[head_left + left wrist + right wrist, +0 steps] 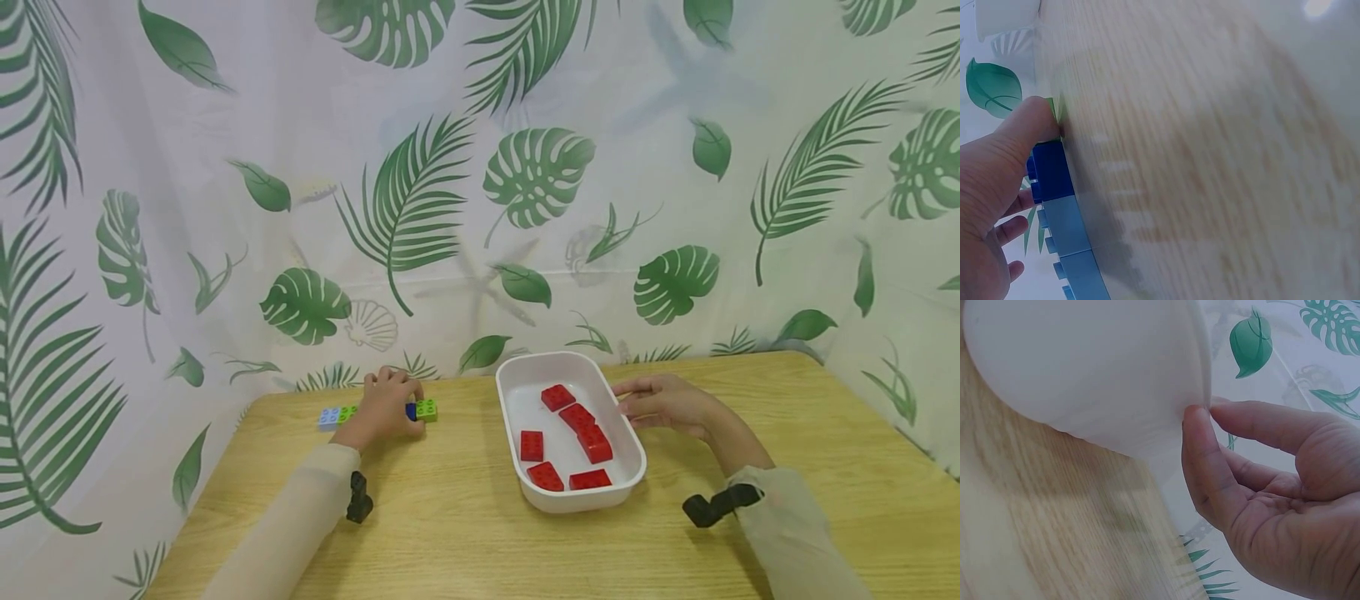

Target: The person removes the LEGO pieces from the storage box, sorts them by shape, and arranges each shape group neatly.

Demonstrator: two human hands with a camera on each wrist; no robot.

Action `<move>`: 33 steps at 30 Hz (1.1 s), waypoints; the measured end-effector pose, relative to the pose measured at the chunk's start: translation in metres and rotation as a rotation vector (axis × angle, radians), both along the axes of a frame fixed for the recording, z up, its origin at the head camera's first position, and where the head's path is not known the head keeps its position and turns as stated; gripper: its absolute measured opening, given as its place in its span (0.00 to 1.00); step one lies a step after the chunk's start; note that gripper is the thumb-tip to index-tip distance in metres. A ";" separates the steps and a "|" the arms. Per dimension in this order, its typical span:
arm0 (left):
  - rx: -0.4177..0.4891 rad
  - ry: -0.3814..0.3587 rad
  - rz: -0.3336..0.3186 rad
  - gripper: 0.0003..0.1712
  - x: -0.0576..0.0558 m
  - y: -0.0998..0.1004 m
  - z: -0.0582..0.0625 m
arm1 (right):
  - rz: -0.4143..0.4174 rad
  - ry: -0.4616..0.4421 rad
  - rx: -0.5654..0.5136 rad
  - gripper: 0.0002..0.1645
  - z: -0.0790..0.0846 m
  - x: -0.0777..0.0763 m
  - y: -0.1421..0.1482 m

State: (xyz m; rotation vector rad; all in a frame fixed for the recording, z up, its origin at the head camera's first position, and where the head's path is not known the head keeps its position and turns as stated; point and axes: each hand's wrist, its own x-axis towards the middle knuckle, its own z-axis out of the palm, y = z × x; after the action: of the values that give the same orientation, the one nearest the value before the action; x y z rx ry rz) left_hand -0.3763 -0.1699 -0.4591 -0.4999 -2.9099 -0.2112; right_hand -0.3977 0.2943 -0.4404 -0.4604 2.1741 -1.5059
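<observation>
At the left back of the table my left hand (385, 407) lies over a row of building bricks. Its thumb and index finger grip the row near the right-end green brick (426, 410). A dark blue brick (1054, 170) sits next to the thumb in the left wrist view, and a light blue brick (328, 418) forms the left end. The palm hides the middle of the row from above. My right hand (667, 403) pinches the right wall of a white tub (632, 463) at its rim. Several red bricks (532, 446) lie loose inside the tub.
The wooden table (442, 533) ends at the back against a white curtain (465, 333) printed with green leaves. Black wrist mounts (358, 497) stick out from both sleeves. Bare wood lies between the brick row and the tub.
</observation>
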 end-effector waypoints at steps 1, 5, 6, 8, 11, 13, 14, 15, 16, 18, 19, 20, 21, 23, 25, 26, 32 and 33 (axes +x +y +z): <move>0.000 -0.002 -0.001 0.21 0.000 0.000 0.000 | -0.004 -0.004 -0.001 0.35 0.000 0.000 0.000; -0.001 -0.009 -0.001 0.22 0.001 0.001 -0.001 | -0.011 -0.007 0.004 0.35 -0.001 0.000 0.000; 0.001 -0.013 -0.001 0.22 0.002 0.001 -0.001 | -0.011 -0.005 0.006 0.35 -0.002 0.000 0.000; 0.003 -0.011 -0.002 0.23 0.002 0.001 -0.002 | -0.012 -0.004 0.009 0.35 -0.002 0.000 -0.001; 0.013 -0.005 -0.006 0.23 0.003 0.001 -0.002 | -0.011 -0.003 0.011 0.35 -0.003 0.000 -0.001; 0.018 0.001 -0.011 0.24 0.003 0.000 -0.003 | -0.010 -0.003 0.011 0.35 -0.003 0.000 -0.001; 0.021 0.005 -0.015 0.25 0.002 0.000 -0.004 | -0.009 -0.003 0.010 0.35 -0.003 0.000 -0.001; 0.024 0.007 -0.017 0.26 0.003 0.000 -0.004 | -0.007 -0.003 0.009 0.35 -0.003 0.000 -0.001; 0.025 0.009 -0.020 0.27 0.003 -0.001 -0.004 | -0.008 -0.005 0.008 0.35 -0.002 0.000 -0.001; 0.029 0.014 -0.025 0.30 0.003 -0.001 -0.004 | -0.005 -0.006 0.006 0.35 -0.002 0.001 -0.001; 0.032 0.017 -0.029 0.31 0.003 -0.001 -0.004 | -0.001 -0.003 0.005 0.35 -0.002 0.001 -0.001; 0.037 0.021 -0.033 0.32 0.003 -0.001 -0.003 | -0.002 -0.004 0.003 0.35 -0.002 0.001 -0.001; 0.040 0.022 -0.037 0.33 0.003 -0.001 -0.003 | -0.003 -0.004 0.003 0.35 -0.002 0.001 -0.001; 0.047 0.028 -0.049 0.35 0.003 0.000 -0.001 | 0.002 0.004 0.006 0.35 -0.002 0.001 -0.001; 0.058 0.039 -0.056 0.36 0.003 0.001 0.001 | -0.002 0.003 0.005 0.35 -0.002 0.000 0.000; 0.066 0.046 -0.057 0.36 0.003 0.002 0.003 | -0.006 -0.001 0.004 0.35 -0.002 0.000 0.000; 0.139 0.101 -0.095 0.32 0.004 0.016 0.019 | -0.004 -0.001 0.003 0.35 -0.001 0.000 0.000; 0.151 0.108 -0.109 0.32 0.004 0.019 0.023 | -0.004 0.001 0.006 0.35 -0.001 0.000 0.000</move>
State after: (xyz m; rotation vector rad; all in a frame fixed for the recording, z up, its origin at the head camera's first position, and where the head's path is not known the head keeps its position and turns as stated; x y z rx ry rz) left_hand -0.3718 -0.1504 -0.4363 -0.6238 -2.7381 -0.4025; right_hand -0.3979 0.2940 -0.4415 -0.4557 2.1807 -1.5012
